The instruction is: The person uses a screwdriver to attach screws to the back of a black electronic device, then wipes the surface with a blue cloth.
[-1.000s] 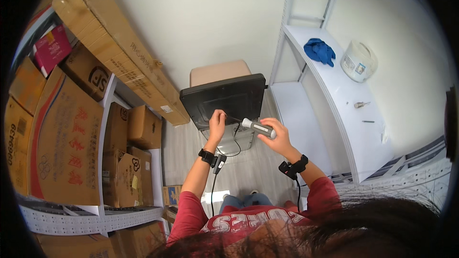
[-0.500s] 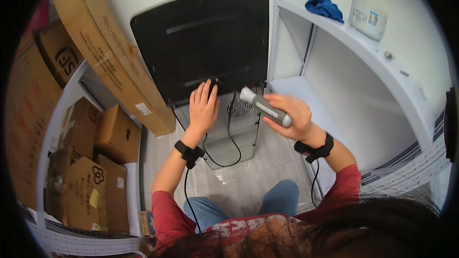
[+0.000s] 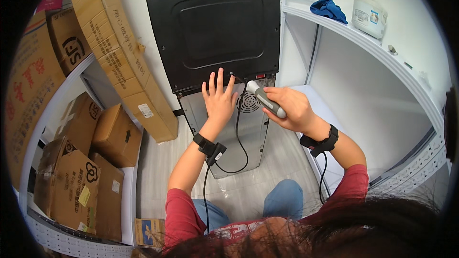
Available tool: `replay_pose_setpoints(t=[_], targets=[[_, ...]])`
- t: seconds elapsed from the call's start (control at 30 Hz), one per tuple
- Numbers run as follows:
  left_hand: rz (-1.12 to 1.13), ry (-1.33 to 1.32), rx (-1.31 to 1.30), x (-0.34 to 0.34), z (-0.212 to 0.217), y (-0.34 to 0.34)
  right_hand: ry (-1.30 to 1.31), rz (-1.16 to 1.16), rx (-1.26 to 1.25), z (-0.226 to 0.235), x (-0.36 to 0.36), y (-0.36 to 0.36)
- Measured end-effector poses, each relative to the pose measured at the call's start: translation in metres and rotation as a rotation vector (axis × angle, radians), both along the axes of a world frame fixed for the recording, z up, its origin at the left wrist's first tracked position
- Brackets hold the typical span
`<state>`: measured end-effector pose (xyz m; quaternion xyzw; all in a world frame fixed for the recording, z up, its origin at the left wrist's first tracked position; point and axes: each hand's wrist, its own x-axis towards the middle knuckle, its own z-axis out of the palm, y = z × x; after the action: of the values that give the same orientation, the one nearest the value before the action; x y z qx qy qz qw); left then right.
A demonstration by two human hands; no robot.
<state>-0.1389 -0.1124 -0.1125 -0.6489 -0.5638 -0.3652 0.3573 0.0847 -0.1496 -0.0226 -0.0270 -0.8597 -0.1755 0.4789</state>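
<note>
A tall appliance with a black panel (image 3: pixel 217 24) and a silvery metal back (image 3: pixel 224 138) stands before me. My left hand (image 3: pixel 221 100) lies with fingers spread against the panel's lower edge. My right hand (image 3: pixel 291 107) is wrapped round a grey handheld electric screwdriver (image 3: pixel 270 102), its pale nose pointing up and left toward the panel's bottom edge. I cannot make out whether its tip touches a screw there. A black cable (image 3: pixel 237 129) hangs down the metal back beside a round vent grille (image 3: pixel 250 102).
At left, a shelf holds several cardboard boxes (image 3: pixel 117 136), and a long carton (image 3: pixel 119 52) leans beside the appliance. On the white shelving (image 3: pixel 330 16) at right lie a blue cloth (image 3: pixel 328 9) and a translucent tub (image 3: pixel 369 18). Tiled floor (image 3: pixel 160 172) lies below.
The view has shifted, so the appliance sits higher and farther right. My left hand's fingers have spread wider on the panel. My right hand still grips the electric screwdriver near the same edge.
</note>
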Motion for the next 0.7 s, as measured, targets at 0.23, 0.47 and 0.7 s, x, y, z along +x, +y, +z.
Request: replay_pose_setpoints(t=[0.23,0.47,0.7], targets=[[0.012,-0.021,0.049,0.002,-0.007,0.008,-0.044,-0.01,-0.012,0.001,-0.001,0.001],[-0.001,-0.023,0.062,0.002,-0.006,0.008,-0.039,0.013,0.009,-0.001,-0.008,0.011],[0.018,-0.026,0.058,-0.001,-0.009,0.009,-0.064,-0.012,0.012,0.009,-0.013,0.006]])
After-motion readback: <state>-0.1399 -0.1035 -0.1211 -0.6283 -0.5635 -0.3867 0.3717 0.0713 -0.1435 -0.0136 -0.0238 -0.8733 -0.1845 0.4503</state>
